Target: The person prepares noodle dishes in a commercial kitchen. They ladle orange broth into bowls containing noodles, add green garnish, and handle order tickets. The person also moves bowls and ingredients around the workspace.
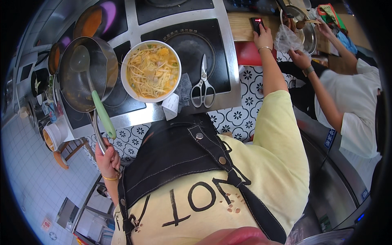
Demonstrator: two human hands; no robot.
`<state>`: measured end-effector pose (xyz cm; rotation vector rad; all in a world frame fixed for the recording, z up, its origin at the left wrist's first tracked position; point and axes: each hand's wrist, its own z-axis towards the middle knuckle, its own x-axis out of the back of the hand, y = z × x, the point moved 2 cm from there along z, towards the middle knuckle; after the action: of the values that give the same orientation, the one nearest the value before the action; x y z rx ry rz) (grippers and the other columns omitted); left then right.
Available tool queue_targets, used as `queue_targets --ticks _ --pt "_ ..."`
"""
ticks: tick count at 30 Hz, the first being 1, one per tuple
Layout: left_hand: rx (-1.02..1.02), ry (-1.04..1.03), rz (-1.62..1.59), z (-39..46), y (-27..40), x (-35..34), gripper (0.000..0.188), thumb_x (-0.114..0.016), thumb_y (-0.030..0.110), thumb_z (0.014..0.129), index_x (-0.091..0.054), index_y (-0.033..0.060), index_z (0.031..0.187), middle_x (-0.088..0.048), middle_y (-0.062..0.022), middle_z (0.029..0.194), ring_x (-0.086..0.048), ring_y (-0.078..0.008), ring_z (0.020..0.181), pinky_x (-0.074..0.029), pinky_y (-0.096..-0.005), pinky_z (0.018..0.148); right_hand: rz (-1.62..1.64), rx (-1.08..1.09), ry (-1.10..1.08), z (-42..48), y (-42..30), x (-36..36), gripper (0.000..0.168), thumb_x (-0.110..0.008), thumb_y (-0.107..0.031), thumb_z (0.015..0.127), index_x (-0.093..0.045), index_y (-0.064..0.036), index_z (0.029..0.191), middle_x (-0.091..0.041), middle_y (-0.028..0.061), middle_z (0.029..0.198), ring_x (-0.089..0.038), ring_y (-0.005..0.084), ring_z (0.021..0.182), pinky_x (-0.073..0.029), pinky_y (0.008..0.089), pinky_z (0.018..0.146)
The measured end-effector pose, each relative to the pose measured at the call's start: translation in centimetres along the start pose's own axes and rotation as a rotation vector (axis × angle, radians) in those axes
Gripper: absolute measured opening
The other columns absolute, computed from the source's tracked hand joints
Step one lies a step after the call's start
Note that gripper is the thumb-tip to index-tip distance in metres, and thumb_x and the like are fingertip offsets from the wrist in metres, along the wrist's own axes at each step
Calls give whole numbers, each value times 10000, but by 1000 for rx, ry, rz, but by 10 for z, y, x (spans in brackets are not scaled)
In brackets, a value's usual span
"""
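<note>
My left hand [108, 157] grips the metal handle of a deep saucepan [69, 88] tilted over the cooktop. A ladle with a green handle [102, 113] rests in the pan, its end sticking out over the rim. My right hand [264, 38] reaches far out and touches a small black timer [257, 24] with lit red digits. Between my arms, a white bowl of noodle soup [153, 72] stands on the cooktop. Kitchen scissors [203, 84] lie to its right, beside a grey cloth [184, 90] and a printed paper slip [170, 105].
At right a co-worker [343, 95] in a white top holds chopsticks and a plastic bag [286, 38] by a metal basin [310, 39]. Pans with orange liquid [92, 21] stand at upper left. A white tub [55, 134] is at the cooktop's left end.
</note>
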<state>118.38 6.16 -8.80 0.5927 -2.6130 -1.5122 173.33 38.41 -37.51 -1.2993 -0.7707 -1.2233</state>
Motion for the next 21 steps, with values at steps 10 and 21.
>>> queue_targets --ticks 10,21 --pt "11 10 6 -1 0 -4 191 -554 78 852 -393 45 949 -334 23 532 -275 -40 310 -219 -184 260 -3 47 36 -2 -1 3 384 -627 -320 778 -577 -106 1094 -555 151 1122 -569 335 985 -477 428 821" --pt "-9 -4 20 1 0 -5 204 -559 102 858 -400 43 971 -331 28 534 -269 -37 308 -216 -181 261 -171 -91 -144 9 -14 0 484 -602 -285 794 -478 -301 1262 -446 163 1153 -559 370 977 -476 448 832"
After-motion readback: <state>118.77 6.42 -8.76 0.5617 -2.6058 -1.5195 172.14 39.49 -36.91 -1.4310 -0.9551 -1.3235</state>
